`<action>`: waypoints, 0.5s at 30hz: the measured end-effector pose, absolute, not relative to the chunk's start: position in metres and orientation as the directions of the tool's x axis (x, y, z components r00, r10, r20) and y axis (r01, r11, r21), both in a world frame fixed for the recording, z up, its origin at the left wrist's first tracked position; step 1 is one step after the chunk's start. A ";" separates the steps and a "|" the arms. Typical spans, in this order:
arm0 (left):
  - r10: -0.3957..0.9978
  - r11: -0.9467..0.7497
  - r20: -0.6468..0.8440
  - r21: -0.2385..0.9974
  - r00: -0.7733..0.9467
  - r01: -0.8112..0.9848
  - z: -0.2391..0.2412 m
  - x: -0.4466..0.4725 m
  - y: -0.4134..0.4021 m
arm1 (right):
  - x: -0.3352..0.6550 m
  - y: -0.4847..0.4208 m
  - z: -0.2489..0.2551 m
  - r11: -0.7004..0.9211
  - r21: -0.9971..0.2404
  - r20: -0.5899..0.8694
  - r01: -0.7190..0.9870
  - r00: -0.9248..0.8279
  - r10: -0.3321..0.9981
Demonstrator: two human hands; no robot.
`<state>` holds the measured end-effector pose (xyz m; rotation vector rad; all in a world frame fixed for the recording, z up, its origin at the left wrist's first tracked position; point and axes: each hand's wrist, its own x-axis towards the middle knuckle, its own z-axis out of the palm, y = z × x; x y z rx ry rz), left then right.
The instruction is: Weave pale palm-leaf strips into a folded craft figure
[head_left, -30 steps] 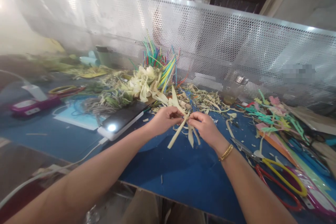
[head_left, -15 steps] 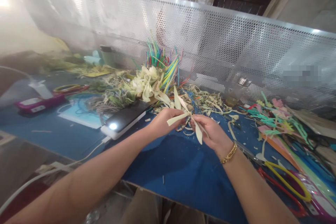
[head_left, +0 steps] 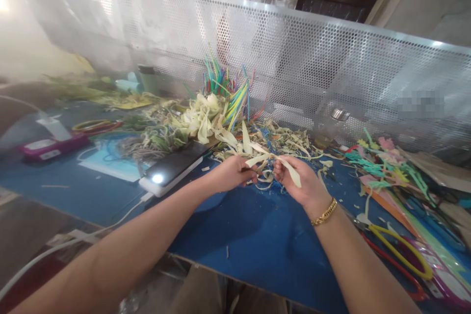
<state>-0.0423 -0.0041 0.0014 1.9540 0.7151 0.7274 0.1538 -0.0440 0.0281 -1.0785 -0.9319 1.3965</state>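
A pale green piece with long pointed, petal-like strips point(head_left: 292, 171) spreads out from a centre between my hands, above the blue tabletop point(head_left: 239, 235). My right hand point(head_left: 301, 184) is closed around the centre of the piece, one strip lying across its fingers. My left hand point(head_left: 233, 174) is closed, fingertips pinched together just below the left strip. What those fingertips hold, if anything, is too small to tell. Behind both hands lies a heap of dry, pale strips and scraps point(head_left: 290, 140) with some blue strands.
A phone point(head_left: 176, 164) with its light on and a cable lies left of my hands. Scissors point(head_left: 399, 250) with yellow and red handles lie at right, near colourful cut pieces point(head_left: 390, 162). Coloured stems point(head_left: 231, 88) stand behind pale petals point(head_left: 206, 113). A perforated metal panel point(head_left: 294, 49) borders the back.
My hands have moved slightly apart, and the left fingertips have come away from the centre of the piece. My right hand has turned, swinging the strips outward to the right.
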 end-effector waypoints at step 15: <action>0.879 -0.160 0.235 0.965 0.416 -0.207 0.007 -0.030 -0.014 | 0.131 -0.057 0.021 0.382 -0.721 0.436 0.578 -0.050 0.899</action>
